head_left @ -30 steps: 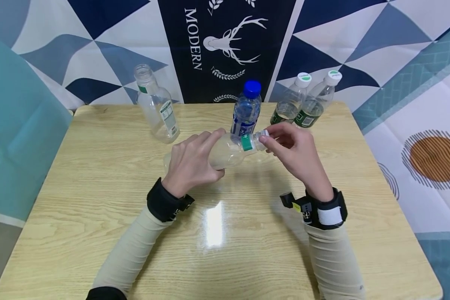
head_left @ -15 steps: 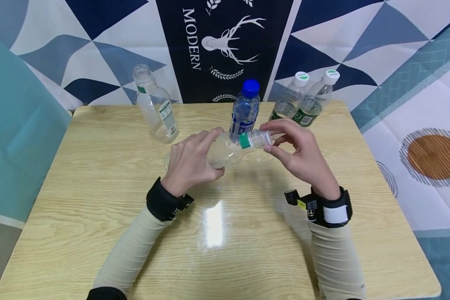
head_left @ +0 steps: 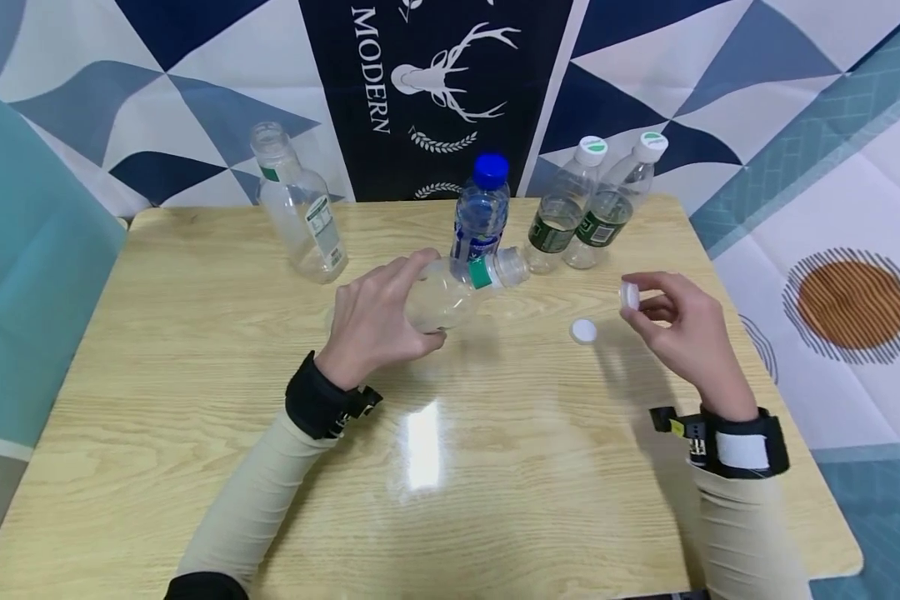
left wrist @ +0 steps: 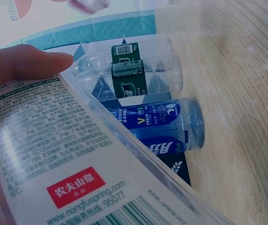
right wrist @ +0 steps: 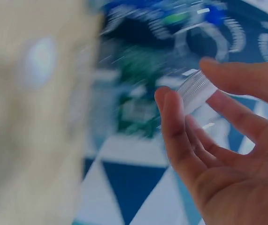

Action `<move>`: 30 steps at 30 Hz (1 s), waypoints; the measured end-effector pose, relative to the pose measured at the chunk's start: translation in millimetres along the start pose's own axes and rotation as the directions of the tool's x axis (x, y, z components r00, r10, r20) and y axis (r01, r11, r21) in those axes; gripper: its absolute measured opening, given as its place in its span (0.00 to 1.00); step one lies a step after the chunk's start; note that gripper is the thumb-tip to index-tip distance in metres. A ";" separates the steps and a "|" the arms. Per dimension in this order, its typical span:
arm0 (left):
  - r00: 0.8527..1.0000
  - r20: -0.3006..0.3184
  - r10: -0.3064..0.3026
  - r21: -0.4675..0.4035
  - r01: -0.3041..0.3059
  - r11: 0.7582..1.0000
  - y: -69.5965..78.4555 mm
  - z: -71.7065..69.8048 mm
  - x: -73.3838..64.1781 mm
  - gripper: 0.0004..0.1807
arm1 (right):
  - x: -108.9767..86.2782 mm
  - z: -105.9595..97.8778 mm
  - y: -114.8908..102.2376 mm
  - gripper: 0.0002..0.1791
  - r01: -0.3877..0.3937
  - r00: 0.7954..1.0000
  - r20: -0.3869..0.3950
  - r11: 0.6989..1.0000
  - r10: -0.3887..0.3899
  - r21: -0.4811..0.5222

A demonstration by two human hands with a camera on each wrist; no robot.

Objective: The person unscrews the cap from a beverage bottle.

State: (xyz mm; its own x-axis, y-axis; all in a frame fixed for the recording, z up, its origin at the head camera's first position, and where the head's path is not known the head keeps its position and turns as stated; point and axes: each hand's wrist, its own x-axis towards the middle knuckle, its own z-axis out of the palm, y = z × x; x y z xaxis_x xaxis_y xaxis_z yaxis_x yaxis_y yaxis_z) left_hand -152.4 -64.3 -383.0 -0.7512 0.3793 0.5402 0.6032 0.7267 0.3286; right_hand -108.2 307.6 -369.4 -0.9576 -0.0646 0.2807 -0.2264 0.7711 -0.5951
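My left hand (head_left: pixel 378 321) grips a clear plastic bottle (head_left: pixel 438 298) around its body. That bottle lies tilted sideways, its uncapped mouth pointing right. Its printed label (left wrist: pixel 54 140) fills much of the left wrist view, with the thumb over its upper edge. Over the table's right side, my right hand (head_left: pixel 678 333) pinches a white bottle cap (head_left: pixel 629 297) between thumb and fingers; the cap's ribbed side (right wrist: pixel 195 91) shows in the right wrist view. A second white cap (head_left: pixel 583 332) lies on the table to the left of that hand.
Along the back stand an uncapped clear bottle (head_left: pixel 300 212) at left, a blue-capped bottle (head_left: pixel 482 208) in the middle, and two white-capped bottles, one (head_left: pixel 555 221) beside the other (head_left: pixel 607 208). A patterned cloth (head_left: pixel 225 92) hangs behind the wooden table (head_left: pixel 495 500).
My right hand has come away from the bottle's mouth and moved right, carrying the cap. The table cap, hidden before, now shows. My left hand still holds the bottle in nearly the same place.
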 end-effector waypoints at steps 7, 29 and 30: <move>1.000 -0.013 -0.025 -0.004 0.025 1.000 -2.2 -3.7 -1.8 0.49 | 6.0 14.3 42.8 0.24 0.011 0.968 0.245 0.963 0.058 -0.271; 0.999 -0.016 -0.037 -0.034 0.037 0.999 -5.8 -2.4 1.6 0.48 | 4.0 19.1 33.4 0.34 0.029 0.959 0.266 0.897 0.100 -0.441; 0.999 -0.015 -0.038 -0.036 0.038 0.999 -6.2 -2.2 1.9 0.48 | 4.9 19.5 28.2 0.34 0.039 0.963 0.257 0.896 0.085 -0.441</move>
State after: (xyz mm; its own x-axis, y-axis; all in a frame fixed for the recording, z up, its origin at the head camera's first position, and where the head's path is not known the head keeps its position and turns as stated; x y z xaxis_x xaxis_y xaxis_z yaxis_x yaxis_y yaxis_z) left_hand -157.0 -69.3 -382.3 -0.7696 0.3426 0.5388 0.5838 0.7194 0.3765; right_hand -122.7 316.6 -399.5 -0.9868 -0.1601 0.0260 -0.1621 0.9683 -0.1901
